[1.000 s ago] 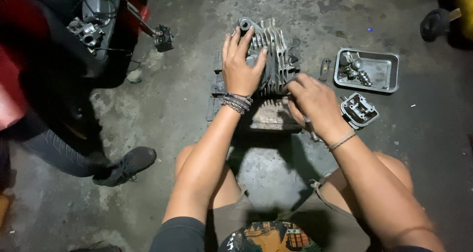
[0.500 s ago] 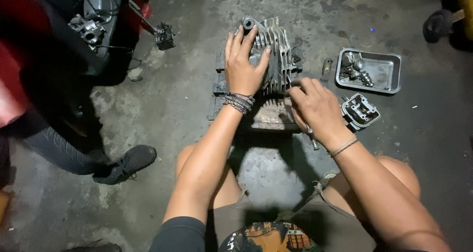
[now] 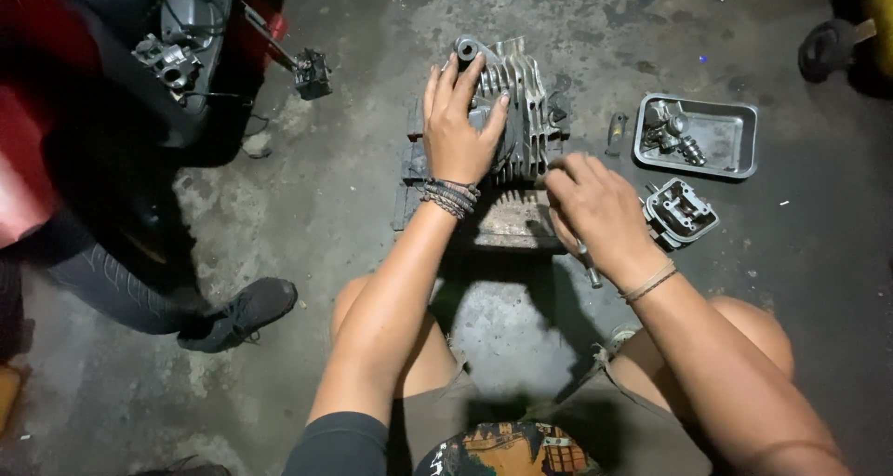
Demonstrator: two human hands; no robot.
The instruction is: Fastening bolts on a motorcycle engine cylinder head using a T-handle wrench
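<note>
Pressing down flat, my left hand [image 3: 458, 134] lies spread over the top of the grey finned metal engine cylinder [image 3: 521, 113], fingers splayed and thumb hooked over the fin edge, steadying it without closing around anything. My right hand [image 3: 600, 214] is curled shut around a slim steel hand tool [image 3: 586, 264], whose shaft pokes out below my palm while its working end is hidden at the cylinder's near side. The cylinder sits on a low, worn wooden block [image 3: 502, 220] on the stained concrete floor [image 3: 353, 188], roughly in the middle of the floor in front of my knees.

I judge the casting heavy and rigid, oily enough to slide under a palm, with thin fins that could chip or bite into skin; the safest hold is across the solid body or by the bored lug at its far end, not by the fin tips.

Just right of the block lies a small grey cast cover [image 3: 679, 211], and beyond it a rectangular metal tray [image 3: 735, 137] with small engine parts inside. A short dark pin-like piece [image 3: 616, 132] lies between cylinder and tray. Toward the floor's left edge stands a red motorcycle [image 3: 56, 132] with exposed engine parts, and another person's dark-clothed leg and black shoe [image 3: 246, 310] rest beside it.
</note>
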